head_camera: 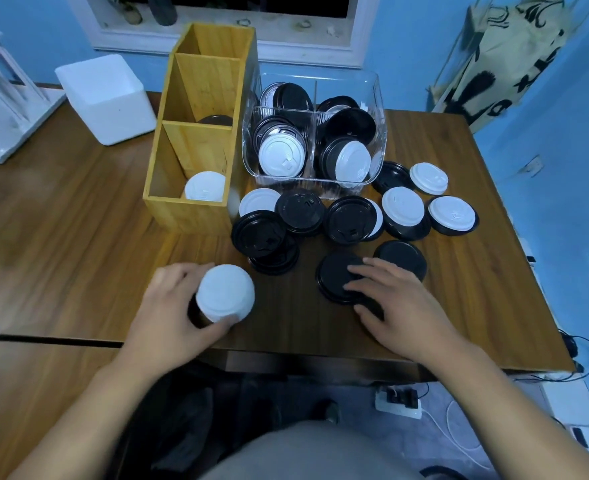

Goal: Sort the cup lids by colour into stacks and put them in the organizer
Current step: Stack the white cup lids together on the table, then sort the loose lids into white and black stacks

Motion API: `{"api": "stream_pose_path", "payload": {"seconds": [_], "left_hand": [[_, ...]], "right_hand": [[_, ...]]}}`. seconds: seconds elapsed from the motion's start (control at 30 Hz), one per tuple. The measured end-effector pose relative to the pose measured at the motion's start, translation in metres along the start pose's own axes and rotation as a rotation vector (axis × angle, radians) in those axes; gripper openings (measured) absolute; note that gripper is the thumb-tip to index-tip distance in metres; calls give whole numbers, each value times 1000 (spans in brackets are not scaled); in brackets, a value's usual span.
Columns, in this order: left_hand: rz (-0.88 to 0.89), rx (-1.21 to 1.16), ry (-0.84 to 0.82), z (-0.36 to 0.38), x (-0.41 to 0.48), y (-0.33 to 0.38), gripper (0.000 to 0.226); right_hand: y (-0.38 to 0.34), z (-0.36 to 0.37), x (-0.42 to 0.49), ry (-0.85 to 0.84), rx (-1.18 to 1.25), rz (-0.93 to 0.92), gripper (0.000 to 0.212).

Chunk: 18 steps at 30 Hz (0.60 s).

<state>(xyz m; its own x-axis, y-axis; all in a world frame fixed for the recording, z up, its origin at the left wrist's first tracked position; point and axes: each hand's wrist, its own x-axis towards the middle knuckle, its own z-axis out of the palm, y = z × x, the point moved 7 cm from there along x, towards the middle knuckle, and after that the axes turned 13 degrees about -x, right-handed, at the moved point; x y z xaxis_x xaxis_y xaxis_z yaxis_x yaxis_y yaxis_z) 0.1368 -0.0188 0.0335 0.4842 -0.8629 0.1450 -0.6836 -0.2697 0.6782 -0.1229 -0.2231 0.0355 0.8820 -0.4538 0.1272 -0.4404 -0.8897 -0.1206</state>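
Observation:
My left hand [168,303] grips a stack of white lids [225,292] just above the table's front edge. My right hand [393,299] lies with spread fingers on a black lid [334,271] flat on the table. Beside it lies another black lid [402,258]. Several black and white lids [351,220] are scattered behind the hands. The wooden organizer [196,216] stands at the back left; its near compartment holds a white lid [204,187], its middle one a black lid [215,120].
A clear plastic bin [320,188] with several black and white lids stands right of the organizer. A white foam box [106,98] sits at the back left. The brown table [78,254] ends close to my body and at the right.

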Motion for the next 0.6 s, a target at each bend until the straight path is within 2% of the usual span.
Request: {"api": "stream_pose_path", "payload": {"seconds": [0.1,0.17,0.23,0.3,0.37,0.47,0.6], "left_hand": [[-7,23,-20,-11,5,-9,88],[0,65,-17,-16,7,-8,96],[11,99,29,-22,7,1,101],[96,56,114,-25,4,26,92],[231,-17,111,-13,3,60,72],[402,-49,-124,41,10,100,52],[473,-6,-396,111,37,117,68]], "right_hand": [[8,-9,-6,89,116,47,35],[28,-19,-11,171,136,195,38],[50,-23,-18,171,117,381,44],[62,-17,-20,92,79,452,51],[62,-8,-21,-5,34,405,54],[55,-5,-29,-71,-6,379,58],[42,-9,-45,-46,-39,413,58]]}}
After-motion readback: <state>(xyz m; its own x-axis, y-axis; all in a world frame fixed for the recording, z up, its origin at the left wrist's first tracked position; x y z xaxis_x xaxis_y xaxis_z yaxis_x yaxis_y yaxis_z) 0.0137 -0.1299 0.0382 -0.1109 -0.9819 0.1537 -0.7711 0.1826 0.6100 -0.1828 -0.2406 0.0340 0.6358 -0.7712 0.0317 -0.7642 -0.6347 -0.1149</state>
